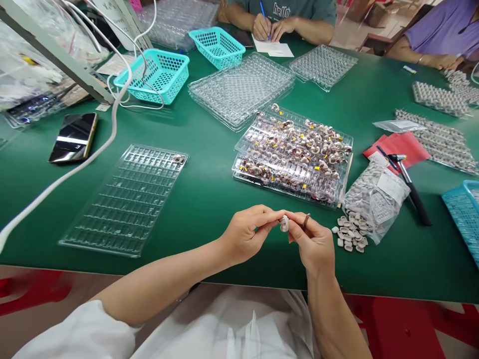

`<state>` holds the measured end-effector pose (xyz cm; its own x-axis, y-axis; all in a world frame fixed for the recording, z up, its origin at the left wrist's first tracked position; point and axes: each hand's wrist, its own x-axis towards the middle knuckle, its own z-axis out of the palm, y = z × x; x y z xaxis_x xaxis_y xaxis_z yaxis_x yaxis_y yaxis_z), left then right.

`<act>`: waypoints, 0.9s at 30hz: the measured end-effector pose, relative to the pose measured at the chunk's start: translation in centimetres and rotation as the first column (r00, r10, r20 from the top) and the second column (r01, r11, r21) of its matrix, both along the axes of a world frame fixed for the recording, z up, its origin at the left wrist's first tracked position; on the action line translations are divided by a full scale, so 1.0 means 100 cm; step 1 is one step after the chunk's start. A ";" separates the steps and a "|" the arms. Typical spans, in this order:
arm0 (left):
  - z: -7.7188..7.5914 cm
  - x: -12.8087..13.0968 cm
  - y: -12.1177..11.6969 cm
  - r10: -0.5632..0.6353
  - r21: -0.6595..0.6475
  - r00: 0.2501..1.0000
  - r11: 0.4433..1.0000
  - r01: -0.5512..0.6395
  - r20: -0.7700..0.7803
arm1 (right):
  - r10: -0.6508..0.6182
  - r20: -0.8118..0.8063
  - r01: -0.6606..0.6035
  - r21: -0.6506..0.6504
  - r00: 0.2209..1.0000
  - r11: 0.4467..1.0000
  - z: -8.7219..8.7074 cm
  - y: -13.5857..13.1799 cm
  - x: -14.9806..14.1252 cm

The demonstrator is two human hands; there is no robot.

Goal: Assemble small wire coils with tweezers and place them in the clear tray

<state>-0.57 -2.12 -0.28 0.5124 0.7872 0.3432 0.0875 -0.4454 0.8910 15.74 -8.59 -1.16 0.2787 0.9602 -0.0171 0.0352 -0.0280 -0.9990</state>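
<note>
While my left hand [247, 234] and right hand [315, 243] together pinch a small white part [284, 224] over the green table [209, 184], I'd press lightly and evenly, turning it slowly so that it neither slips nor bends.

A workshop, shown by trays [279, 188] of small parts [331, 152] on a worktable [209, 172].

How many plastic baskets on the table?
3 visible: the first basket upper left, the second basket just right of it and farther back, the third basket cut off at the right edge. Others may be hidden by clutter.
</note>
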 end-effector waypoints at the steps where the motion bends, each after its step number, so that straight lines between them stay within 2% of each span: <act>1: 0.001 0.000 0.000 -0.002 -0.006 1.000 1.000 0.002 0.005 | -0.004 0.003 0.004 0.003 1.000 1.000 0.000 0.000 0.000; 10: -0.001 0.000 0.001 -0.001 -0.035 1.000 0.999 0.002 0.023 | -0.040 0.107 0.038 0.017 0.993 0.999 0.001 -0.004 -0.002; 12: 0.000 0.000 0.002 -0.005 -0.044 0.999 0.999 0.007 0.052 | -0.039 0.085 0.036 0.034 0.996 0.999 0.001 -0.004 -0.003; 15: 0.003 -0.001 0.003 -0.034 -0.134 0.995 0.990 0.047 0.097 | -0.020 0.009 0.019 0.075 1.000 0.997 0.001 -0.003 -0.003; 17: 0.007 -0.001 0.004 -0.063 -0.243 0.989 0.966 0.093 0.131 | 0.002 -0.038 0.002 0.100 0.999 0.995 0.001 -0.003 -0.002; 21: 0.011 -0.001 0.006 -0.097 -0.453 0.976 0.873 0.178 0.196 | 0.010 -0.062 -0.004 0.104 0.998 0.995 -0.001 -0.003 0.001; 27: 0.007 -0.002 0.007 -0.103 -0.536 0.951 0.806 0.251 0.291 | 0.020 -0.083 -0.017 0.048 0.996 0.999 0.004 -0.003 0.001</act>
<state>-0.74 -1.40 0.39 0.6238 0.7816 -0.0013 -0.1880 0.1518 0.9704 15.84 -8.85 -0.80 0.2604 0.9655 0.0055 -0.0481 0.0187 -0.9987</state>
